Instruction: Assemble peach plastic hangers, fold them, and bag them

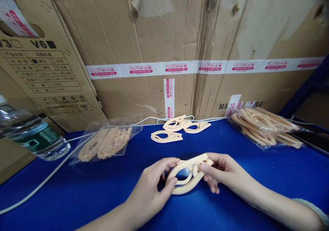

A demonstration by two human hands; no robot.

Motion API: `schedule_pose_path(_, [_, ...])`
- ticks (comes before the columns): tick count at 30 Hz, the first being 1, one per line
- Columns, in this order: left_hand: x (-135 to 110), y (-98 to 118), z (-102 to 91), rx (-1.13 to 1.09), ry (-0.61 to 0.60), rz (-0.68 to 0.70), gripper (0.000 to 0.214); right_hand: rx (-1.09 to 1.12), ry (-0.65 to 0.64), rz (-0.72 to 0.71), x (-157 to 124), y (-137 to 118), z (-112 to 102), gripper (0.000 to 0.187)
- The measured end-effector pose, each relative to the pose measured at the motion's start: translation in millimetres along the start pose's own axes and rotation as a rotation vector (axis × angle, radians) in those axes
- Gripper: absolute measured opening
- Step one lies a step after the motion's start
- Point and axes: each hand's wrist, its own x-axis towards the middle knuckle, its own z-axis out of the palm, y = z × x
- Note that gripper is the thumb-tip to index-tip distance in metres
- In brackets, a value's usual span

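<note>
Gripping cream looped piece (191, 162): left hand (157, 179), right hand (222, 168) | far side hidden | bottle (22, 125) cut off | label (38, 140) apparently illegible

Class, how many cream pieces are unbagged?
4: one piece held by left hand and right hand; behind, a front-left piece, back piece and rightmost piece. Overlap may hide more.

Dark flat object (315, 140), not identifiable, lay far right of right hand (222, 169). Clear bottle (38, 135) with green label was well left of left hand (154, 179). White cable (43, 183) ran from lower left, past left hand, to beyond both hands. Large cardboard box (154, 29) stood beyond both hands, crossed by white tape (159, 67) with red print. Printed cardboard (74, 104), marked "V6", stood beyond and left of left hand. Blue tabletop (102, 193) extended beneath both hands.
</note>
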Motion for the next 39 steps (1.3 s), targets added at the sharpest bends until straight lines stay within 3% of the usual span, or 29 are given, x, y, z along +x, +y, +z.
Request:
schedule_pose_path(12, [5.9, -3.1, 0.3, 0.035, -0.006, -0.026, 0.031, 0.008, 0.032, -0.025, 3.8, 0.7, 3.0, 0.046])
schedule_pose_path(21, [10.2, 9.4, 3.3, 0.114, 0.008, -0.077, 0.032, -0.045, 0.035, -0.167, -2.5, 7.6, 3.8, 0.041])
schedule_pose_path(26, [15.5, 19.2, 7.6, 0.136, -0.015, -0.021, 0.029, -0.08, 0.041, -0.184, -3.2, 7.6, 5.4, 0.039])
schedule_pose_path(32, [15.1, 22.2, 6.3, 0.134, -0.076, 0.036, 0.018, -0.127, -0.018, -0.127, 1.5, 4.2, 6.9, 0.039])
schedule_pose_path(39, [6.9, 22.0, -1.4, 0.111, 0.04, -0.014, 0.022, -0.176, -0.14, -0.018, 5.4, -13.7, 4.0, 0.03])
